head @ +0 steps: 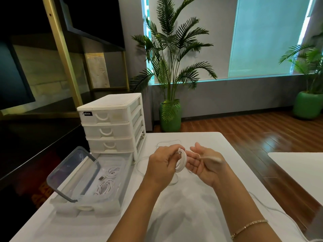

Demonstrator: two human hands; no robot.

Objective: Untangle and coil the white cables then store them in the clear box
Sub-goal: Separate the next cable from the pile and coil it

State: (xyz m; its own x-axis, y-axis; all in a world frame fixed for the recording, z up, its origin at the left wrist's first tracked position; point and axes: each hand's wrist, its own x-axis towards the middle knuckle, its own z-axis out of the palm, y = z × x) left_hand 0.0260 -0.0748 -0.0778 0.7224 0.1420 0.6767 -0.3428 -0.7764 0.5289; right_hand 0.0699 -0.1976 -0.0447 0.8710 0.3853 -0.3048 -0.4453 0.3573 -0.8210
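Right hand [204,165] fingers apart, left hand [162,166] fingers gripping cable coil [181,159] mid-table, clear box [90,199] at left edge

We seem to be in an office or lounge-like room: a white table [201,198] fills the lower frame, with a white drawer unit [111,123] at centre left. Behind it, at upper centre, a potted palm [172,67] stands against a grey wall below blinded windows [265,35]; a second plant [308,81] sits at far right on wood flooring [236,126]. Dark shelving [52,49] fills the upper left
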